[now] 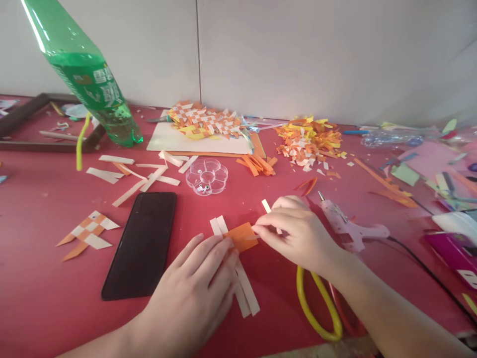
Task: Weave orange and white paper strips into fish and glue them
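Observation:
My left hand lies with its fingers outstretched over the left part of an orange paper piece, pressing it to the red table. Two white paper strips run crosswise at that piece, and their ends stick out above and below my fingers. At the right edge of the orange paper, my right hand has thumb and forefinger pinched together on a white paper strip, partly hidden by the fingers. A woven orange and white paper fish lies to the left, beyond a black phone.
A glue gun with a black cord and a yellow loop flank my right arm. Behind are loose white strips, a clear flower-shaped tray, piled woven fish, paper scraps and a green bottle.

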A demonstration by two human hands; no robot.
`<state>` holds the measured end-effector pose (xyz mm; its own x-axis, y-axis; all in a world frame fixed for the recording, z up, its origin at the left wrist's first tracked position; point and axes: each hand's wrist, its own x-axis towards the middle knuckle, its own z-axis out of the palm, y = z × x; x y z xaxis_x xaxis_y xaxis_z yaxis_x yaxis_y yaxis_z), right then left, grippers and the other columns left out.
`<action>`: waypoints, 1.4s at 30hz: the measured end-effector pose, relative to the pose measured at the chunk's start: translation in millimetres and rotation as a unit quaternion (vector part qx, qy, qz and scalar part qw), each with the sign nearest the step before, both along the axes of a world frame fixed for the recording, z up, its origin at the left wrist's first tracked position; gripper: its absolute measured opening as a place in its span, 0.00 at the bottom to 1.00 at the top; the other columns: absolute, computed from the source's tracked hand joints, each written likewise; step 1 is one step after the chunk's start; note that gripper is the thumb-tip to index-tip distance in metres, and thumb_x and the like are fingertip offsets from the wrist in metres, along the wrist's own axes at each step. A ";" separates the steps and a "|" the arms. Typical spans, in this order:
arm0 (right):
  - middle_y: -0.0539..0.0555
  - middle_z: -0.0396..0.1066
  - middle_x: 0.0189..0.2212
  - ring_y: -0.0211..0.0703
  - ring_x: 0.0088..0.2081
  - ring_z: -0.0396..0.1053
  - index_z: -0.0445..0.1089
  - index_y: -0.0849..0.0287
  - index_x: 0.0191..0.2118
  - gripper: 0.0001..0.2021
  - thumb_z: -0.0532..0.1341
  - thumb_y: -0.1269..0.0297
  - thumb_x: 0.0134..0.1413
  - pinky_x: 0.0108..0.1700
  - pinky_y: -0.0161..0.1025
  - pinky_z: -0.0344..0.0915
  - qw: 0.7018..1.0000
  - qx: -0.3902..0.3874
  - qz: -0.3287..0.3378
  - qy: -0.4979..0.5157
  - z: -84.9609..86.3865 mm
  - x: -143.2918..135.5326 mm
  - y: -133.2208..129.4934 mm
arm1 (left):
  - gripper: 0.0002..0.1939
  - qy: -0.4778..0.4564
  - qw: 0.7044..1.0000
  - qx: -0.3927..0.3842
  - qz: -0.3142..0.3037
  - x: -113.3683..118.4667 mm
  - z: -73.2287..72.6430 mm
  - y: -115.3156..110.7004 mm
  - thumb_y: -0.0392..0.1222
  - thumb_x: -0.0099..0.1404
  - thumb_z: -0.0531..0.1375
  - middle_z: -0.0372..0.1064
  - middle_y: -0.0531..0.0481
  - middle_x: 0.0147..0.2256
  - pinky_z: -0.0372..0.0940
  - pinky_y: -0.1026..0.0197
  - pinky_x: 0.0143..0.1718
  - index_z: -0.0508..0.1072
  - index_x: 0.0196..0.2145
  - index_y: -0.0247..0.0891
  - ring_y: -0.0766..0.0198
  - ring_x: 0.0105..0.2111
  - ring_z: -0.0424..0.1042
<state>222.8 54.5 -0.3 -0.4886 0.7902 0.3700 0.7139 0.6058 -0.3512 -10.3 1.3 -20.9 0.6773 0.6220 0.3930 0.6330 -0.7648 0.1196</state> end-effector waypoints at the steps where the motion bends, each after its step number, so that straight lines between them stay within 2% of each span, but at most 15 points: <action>1: 0.47 0.66 0.19 0.39 0.29 0.62 0.74 0.56 0.30 0.07 0.61 0.67 0.59 0.38 0.40 0.60 1.000 -0.010 0.011 0.001 -2.7 -0.5 -0.1 | 0.16 -0.001 1.000 0.000 -0.001 -0.1 0.2 0.3 0.38 0.69 0.53 0.77 0.44 0.48 0.72 0.44 0.50 0.76 0.49 0.35 0.49 0.48 0.75; 4: 0.49 0.71 0.25 0.40 0.33 0.63 0.77 0.53 0.36 0.04 0.64 0.63 0.58 0.40 0.41 0.60 0.998 -0.054 0.031 -0.009 -6.6 1.0 0.5 | 0.16 -0.010 1.000 -0.002 0.002 -0.2 -0.8 0.9 0.38 0.69 0.53 0.77 0.43 0.47 0.72 0.44 0.49 0.77 0.48 0.34 0.49 0.48 0.75; 6: 0.50 0.72 0.29 0.41 0.36 0.63 0.77 0.52 0.31 0.05 0.65 0.61 0.56 0.41 0.42 0.59 0.997 -0.073 0.034 -0.011 -5.2 2.5 0.9 | 0.16 -0.013 1.000 -0.012 0.002 -0.1 -2.0 1.0 0.37 0.69 0.53 0.77 0.44 0.47 0.71 0.44 0.50 0.77 0.47 0.34 0.50 0.48 0.75; 9: 0.52 0.71 0.32 0.42 0.39 0.64 0.71 0.57 0.21 0.14 0.65 0.60 0.56 0.43 0.43 0.59 0.995 -0.091 0.030 -0.003 -1.3 3.4 0.5 | 0.15 -0.011 1.000 -0.023 -0.002 -0.2 -2.2 0.6 0.37 0.69 0.53 0.77 0.44 0.48 0.70 0.44 0.51 0.77 0.47 0.35 0.50 0.49 0.74; 12: 0.51 0.70 0.31 0.41 0.38 0.64 0.66 0.59 0.17 0.18 0.65 0.61 0.56 0.43 0.43 0.59 0.995 -0.097 0.024 -0.011 -0.9 3.4 0.2 | 0.17 0.001 0.999 -0.037 -0.011 -1.3 0.0 -0.3 0.38 0.68 0.53 0.75 0.44 0.51 0.69 0.42 0.52 0.75 0.50 0.34 0.48 0.52 0.72; 14: 0.50 0.71 0.31 0.41 0.38 0.65 0.69 0.58 0.21 0.13 0.66 0.63 0.55 0.43 0.42 0.59 0.994 -0.107 0.025 -0.023 -2.7 4.1 0.8 | 0.20 0.005 0.999 -0.049 -0.018 -2.6 1.7 -1.0 0.40 0.68 0.53 0.73 0.43 0.53 0.69 0.41 0.52 0.73 0.53 0.33 0.47 0.53 0.71; 17: 0.50 0.73 0.32 0.41 0.39 0.67 0.74 0.55 0.33 0.02 0.64 0.66 0.57 0.43 0.41 0.61 0.991 -0.127 0.026 -0.037 -5.5 7.0 2.5 | 0.21 0.000 0.998 -0.052 -0.024 -4.0 3.3 -1.7 0.41 0.67 0.53 0.72 0.40 0.54 0.70 0.41 0.51 0.72 0.54 0.31 0.46 0.53 0.71; 19: 0.50 0.74 0.34 0.41 0.39 0.67 0.75 0.54 0.37 0.03 0.63 0.67 0.59 0.44 0.40 0.61 0.990 -0.131 0.027 -0.037 -6.8 9.3 3.7 | 0.21 0.000 0.998 -0.053 -0.024 -4.2 3.7 -1.6 0.41 0.67 0.53 0.72 0.39 0.54 0.70 0.41 0.51 0.73 0.54 0.31 0.45 0.53 0.71; 27: 0.49 0.74 0.34 0.41 0.40 0.67 0.76 0.53 0.34 0.01 0.66 0.66 0.56 0.45 0.41 0.60 0.990 -0.134 0.018 -0.037 -9.4 8.5 4.4 | 0.20 -0.009 0.998 -0.053 -0.028 -2.2 5.2 0.2 0.40 0.67 0.53 0.74 0.40 0.52 0.70 0.43 0.53 0.74 0.52 0.30 0.47 0.53 0.71; 35: 0.50 0.71 0.34 0.42 0.40 0.64 0.66 0.57 0.30 0.07 0.59 0.67 0.62 0.46 0.42 0.60 0.987 -0.153 0.026 -0.038 -2.4 0.0 0.8 | 0.21 0.001 0.997 -0.068 -0.040 -3.7 5.4 -0.1 0.41 0.66 0.53 0.72 0.39 0.54 0.69 0.43 0.54 0.73 0.53 0.30 0.47 0.54 0.71; 39: 0.50 0.71 0.33 0.42 0.40 0.64 0.63 0.56 0.31 0.07 0.56 0.70 0.63 0.45 0.41 0.61 0.987 -0.161 0.012 -0.028 -2.1 -1.0 -1.8 | 0.21 0.004 0.997 -0.072 -0.035 -4.7 4.5 -1.2 0.41 0.67 0.53 0.71 0.40 0.55 0.68 0.42 0.54 0.73 0.54 0.30 0.46 0.54 0.70; 42: 0.50 0.71 0.34 0.43 0.42 0.65 0.65 0.55 0.35 0.03 0.59 0.68 0.61 0.46 0.42 0.61 0.988 -0.154 0.004 -0.030 -3.7 -0.4 -2.1 | 0.22 0.007 0.997 -0.075 -0.035 -4.9 3.6 -1.2 0.42 0.67 0.53 0.71 0.39 0.55 0.68 0.41 0.54 0.72 0.54 0.30 0.46 0.54 0.70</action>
